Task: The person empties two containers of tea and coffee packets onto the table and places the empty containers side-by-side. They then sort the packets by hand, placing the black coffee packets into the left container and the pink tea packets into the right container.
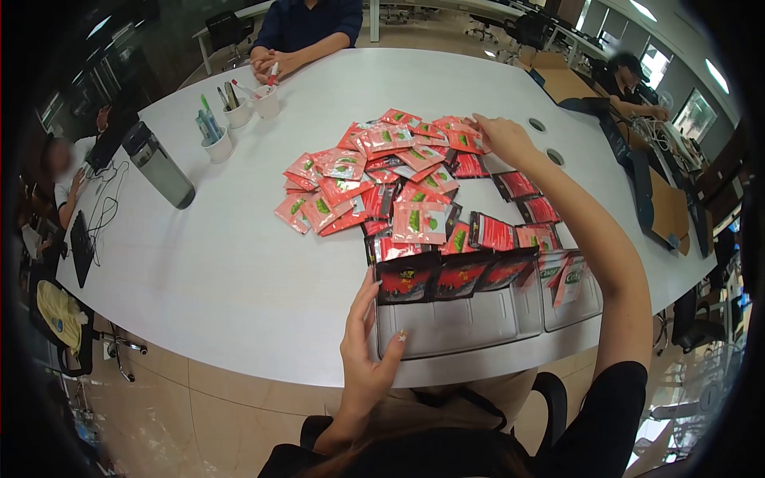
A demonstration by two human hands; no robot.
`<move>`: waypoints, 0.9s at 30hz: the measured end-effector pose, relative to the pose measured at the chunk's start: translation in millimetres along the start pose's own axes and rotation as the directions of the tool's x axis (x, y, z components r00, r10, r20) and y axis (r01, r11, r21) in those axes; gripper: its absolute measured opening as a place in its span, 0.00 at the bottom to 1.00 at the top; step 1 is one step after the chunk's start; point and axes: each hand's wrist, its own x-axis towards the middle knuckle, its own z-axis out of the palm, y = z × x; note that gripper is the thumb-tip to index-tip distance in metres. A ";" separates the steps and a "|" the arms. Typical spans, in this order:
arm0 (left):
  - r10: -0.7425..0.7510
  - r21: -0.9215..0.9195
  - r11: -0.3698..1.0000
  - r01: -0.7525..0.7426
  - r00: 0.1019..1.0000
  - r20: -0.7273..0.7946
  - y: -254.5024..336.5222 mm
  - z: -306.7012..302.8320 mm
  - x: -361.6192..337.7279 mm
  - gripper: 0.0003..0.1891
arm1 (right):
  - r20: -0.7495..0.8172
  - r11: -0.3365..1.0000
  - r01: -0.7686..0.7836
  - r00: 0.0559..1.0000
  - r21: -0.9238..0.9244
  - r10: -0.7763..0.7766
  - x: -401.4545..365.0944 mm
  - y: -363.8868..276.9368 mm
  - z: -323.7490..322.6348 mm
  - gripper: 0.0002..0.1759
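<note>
My left hand grips the left end of a grey metal tray, its thumb over the near rim and its fingers along the side. Several black-and-red packets stand upright in a row along the tray's far side. In the tray's right section, pink-and-white sachets stand tilted. My right hand reaches to the far right of a heap of red-pink sachets. Its fingers are closed at the edge of one red sachet. Black-edged packets lie between the heap and the tray.
A grey bottle stands at the left of the white table. Cups of pens stand farther back. Across the table sits a person with hands together. Open cardboard boxes and round table holes are on the right.
</note>
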 end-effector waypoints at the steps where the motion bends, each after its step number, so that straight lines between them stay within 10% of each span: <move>1: -0.005 -0.001 1.000 0.005 1.000 -0.003 0.3 0.2 -0.4 0.34 | 0.052 0.999 0.026 0.998 -0.047 -0.024 5.8 -2.3 4.0 0.15; 14: 0.024 0.041 0.999 -0.024 1.000 -0.002 -1.1 0.0 0.2 0.32 | 0.260 0.983 0.145 0.959 -0.112 -0.112 29.8 -6.5 33.0 0.14; 19: -0.003 0.025 1.000 0.003 1.000 -0.015 3.6 0.8 1.0 0.33 | 0.170 0.936 0.065 0.977 0.346 -0.131 16.3 5.1 2.0 0.10; 27: 0.014 0.075 0.997 -0.009 0.998 -0.068 4.0 3.1 -0.3 0.34 | 0.087 0.434 -0.132 0.989 0.891 0.121 -51.8 -47.1 -79.8 0.14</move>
